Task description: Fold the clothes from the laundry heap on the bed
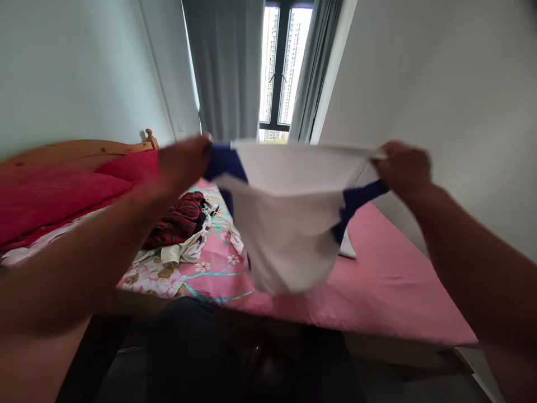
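Observation:
A white T-shirt (289, 235) with dark blue sleeves is stretched between my two hands above the bed, its body billowing and blurred by motion. My left hand (187, 159) grips it at the blue part on the left side. On the right, my right hand (405, 165) is closed on the opposite edge, near the other blue sleeve. Both arms reach forward at about the same height. The shirt hides part of the bed behind it.
A pink bed (390, 268) spans the view below the window. On its left lies a heap of clothes with a red plaid garment (180, 221). Red pillows (62, 201) rest against the wooden headboard (84, 146). A white folded item (347, 246) shows behind the shirt. Grey curtains (229, 73) hang behind.

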### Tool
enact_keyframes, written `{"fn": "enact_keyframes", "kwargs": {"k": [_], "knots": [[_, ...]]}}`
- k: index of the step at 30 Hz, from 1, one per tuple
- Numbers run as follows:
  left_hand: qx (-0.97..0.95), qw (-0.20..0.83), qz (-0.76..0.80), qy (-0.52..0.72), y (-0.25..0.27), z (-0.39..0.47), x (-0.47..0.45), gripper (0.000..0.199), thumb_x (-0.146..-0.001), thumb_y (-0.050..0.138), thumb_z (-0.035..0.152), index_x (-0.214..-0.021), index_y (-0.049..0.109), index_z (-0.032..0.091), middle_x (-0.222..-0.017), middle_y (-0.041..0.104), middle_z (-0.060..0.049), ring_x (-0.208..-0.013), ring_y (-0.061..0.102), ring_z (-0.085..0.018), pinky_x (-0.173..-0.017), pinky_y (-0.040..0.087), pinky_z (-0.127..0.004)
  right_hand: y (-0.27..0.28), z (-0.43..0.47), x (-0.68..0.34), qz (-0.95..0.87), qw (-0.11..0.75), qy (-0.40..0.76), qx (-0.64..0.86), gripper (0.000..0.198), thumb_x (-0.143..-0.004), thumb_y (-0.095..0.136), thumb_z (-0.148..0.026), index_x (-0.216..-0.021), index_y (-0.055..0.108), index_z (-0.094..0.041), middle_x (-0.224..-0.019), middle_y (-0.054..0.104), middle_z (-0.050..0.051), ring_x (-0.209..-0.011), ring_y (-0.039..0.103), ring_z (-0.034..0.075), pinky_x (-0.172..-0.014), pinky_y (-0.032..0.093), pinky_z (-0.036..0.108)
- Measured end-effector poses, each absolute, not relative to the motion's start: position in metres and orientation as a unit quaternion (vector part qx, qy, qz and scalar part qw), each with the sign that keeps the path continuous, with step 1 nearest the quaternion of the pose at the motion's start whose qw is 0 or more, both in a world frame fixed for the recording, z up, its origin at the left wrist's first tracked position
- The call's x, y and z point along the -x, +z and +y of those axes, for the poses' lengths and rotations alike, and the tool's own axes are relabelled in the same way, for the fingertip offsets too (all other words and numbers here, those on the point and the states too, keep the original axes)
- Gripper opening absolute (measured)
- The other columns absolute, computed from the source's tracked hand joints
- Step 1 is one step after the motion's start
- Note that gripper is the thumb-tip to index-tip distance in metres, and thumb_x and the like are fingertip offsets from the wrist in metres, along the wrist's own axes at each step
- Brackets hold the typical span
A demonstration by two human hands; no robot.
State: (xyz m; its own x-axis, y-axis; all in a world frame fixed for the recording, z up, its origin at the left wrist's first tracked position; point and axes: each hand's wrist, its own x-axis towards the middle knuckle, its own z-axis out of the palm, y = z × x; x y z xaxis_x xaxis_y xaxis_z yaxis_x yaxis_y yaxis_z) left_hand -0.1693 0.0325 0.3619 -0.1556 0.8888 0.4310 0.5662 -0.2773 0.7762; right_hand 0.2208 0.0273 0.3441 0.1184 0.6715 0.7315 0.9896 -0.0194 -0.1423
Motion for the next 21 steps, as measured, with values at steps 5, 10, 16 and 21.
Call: {"fn": "enact_keyframes", "kwargs": {"k": [5,10,16,21], "knots": [[-0.667,-0.316,0.476,0.478,0.423,0.031,0.174,0.043,-0.094,0.029,0.038,-0.104,0.060,0.010,-0.097,0.062,0.000,-0.100,0.057,-0.021,-0.081,0.038,-0.035,0.368,0.022,-0.240,-0.574,0.469,-0.340,0.579,0.055,-0.091,0.035,-0.050,-0.102,0.066,-0.005,-0.091,0.065,0.016,-0.084,0.058,0.020,-0.065,0.035,0.030],[-0.805,-0.107,0.497,0.306,0.269,-0.021,0.186,0.039,-0.086,0.043,0.046,-0.086,0.066,0.015,-0.072,0.066,-0.005,-0.070,0.062,-0.019,-0.065,0.043,-0.030,0.222,-0.007,-0.239,-0.617,0.353,-0.149,0.688,0.034,-0.083,0.050,-0.046,-0.092,0.065,-0.018,-0.081,0.066,0.009,-0.073,0.057,0.020,-0.061,0.035,0.029],[-0.828,0.168,0.531,0.059,0.080,-0.083,0.211,0.026,-0.089,0.040,0.030,-0.093,0.066,0.026,-0.087,0.071,-0.001,-0.084,0.065,-0.019,-0.070,0.042,-0.025,0.030,-0.071,-0.241,-0.610,0.257,0.162,0.732,0.023,-0.072,0.049,-0.035,-0.082,0.066,-0.023,-0.075,0.067,0.000,-0.070,0.060,0.020,-0.058,0.038,0.026],[-0.806,0.133,0.575,0.049,0.076,-0.082,0.201,0.028,-0.091,0.038,0.030,-0.094,0.065,0.025,-0.094,0.066,-0.003,-0.091,0.061,-0.019,-0.074,0.041,-0.027,-0.008,-0.107,-0.226,-0.532,0.384,0.222,0.722,0.031,-0.071,0.049,-0.036,-0.093,0.065,-0.022,-0.089,0.067,0.002,-0.080,0.060,0.020,-0.067,0.045,0.027]]}}
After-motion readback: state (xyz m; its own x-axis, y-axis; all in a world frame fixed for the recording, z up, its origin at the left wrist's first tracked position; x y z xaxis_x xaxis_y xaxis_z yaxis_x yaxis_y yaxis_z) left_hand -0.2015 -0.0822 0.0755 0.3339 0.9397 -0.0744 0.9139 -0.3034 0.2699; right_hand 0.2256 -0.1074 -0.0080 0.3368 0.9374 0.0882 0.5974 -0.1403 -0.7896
